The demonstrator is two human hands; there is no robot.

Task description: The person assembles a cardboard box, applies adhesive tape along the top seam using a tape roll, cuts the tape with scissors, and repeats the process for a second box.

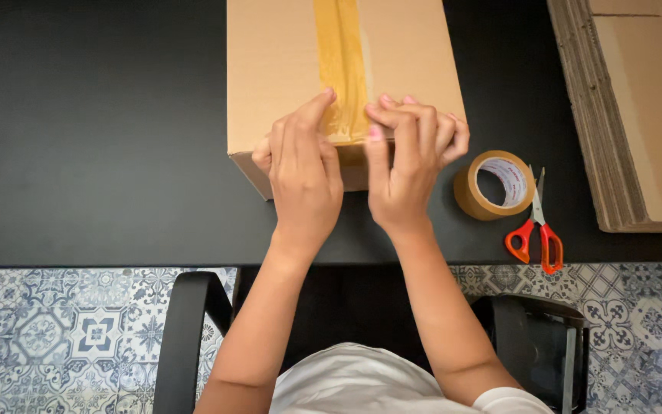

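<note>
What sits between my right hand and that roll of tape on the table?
Nothing visible. The right hand rests on the cardboard box, and only bare black table lies between it and the tape roll. The scissors lie beyond the roll.

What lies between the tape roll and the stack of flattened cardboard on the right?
In the head view, the orange-handled scissors lie on the black table between the tape roll and the cardboard stack.

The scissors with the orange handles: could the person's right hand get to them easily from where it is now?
Probably yes. The scissors lie on the black table just right of the right hand, with only the tape roll between, beside them.
</note>
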